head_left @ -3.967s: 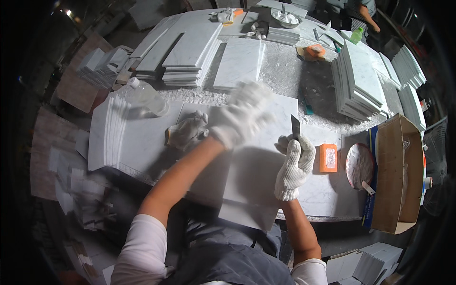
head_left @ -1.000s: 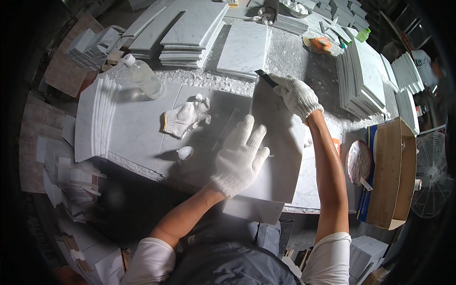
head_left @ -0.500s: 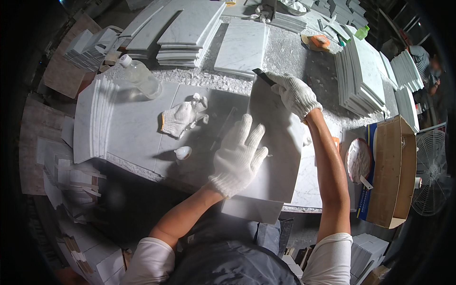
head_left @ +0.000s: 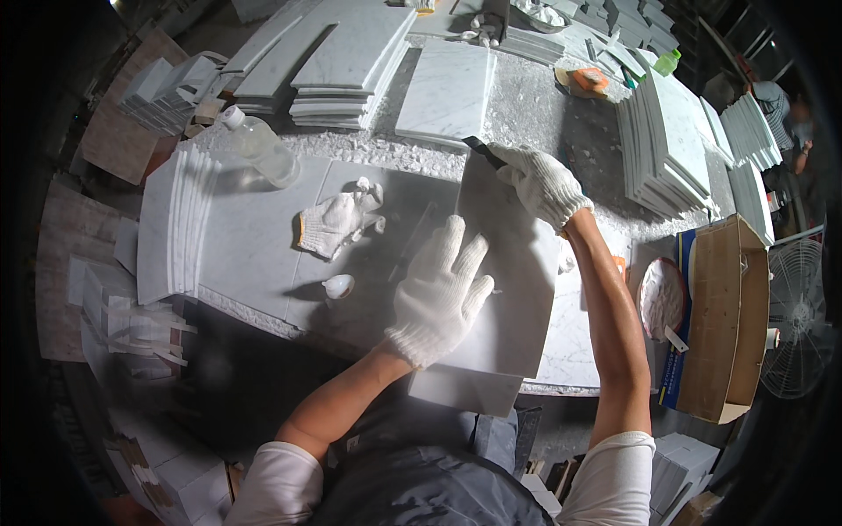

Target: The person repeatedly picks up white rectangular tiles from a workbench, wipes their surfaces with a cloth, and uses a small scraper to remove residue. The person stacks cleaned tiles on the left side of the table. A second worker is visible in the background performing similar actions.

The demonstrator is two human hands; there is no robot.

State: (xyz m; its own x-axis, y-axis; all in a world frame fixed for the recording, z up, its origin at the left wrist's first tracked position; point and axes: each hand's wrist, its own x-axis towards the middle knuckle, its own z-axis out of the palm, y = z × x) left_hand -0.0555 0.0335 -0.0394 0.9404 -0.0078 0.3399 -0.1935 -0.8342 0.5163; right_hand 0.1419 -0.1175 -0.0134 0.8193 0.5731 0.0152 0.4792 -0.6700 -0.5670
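Observation:
A grey-white marble slab lies in front of me, its near end over a second slab piece. My left hand, in a white knitted glove, rests flat on the slab with its fingers spread. In my right hand, gloved the same way, is a dark flat-bladed scraper held at the slab's far end. A spare white glove lies to the left of my left hand. Nearer to me is a small white cup-like piece.
A clear plastic bottle stands at left beside upright slabs. Stacked slabs lie beyond, others at right. White rubble litters the bench. A cardboard box and fan are at right; a person is farther off.
My right hand and the scraper have shifted very slightly toward me and to the left. The left hand stays in almost the same place on the slab.

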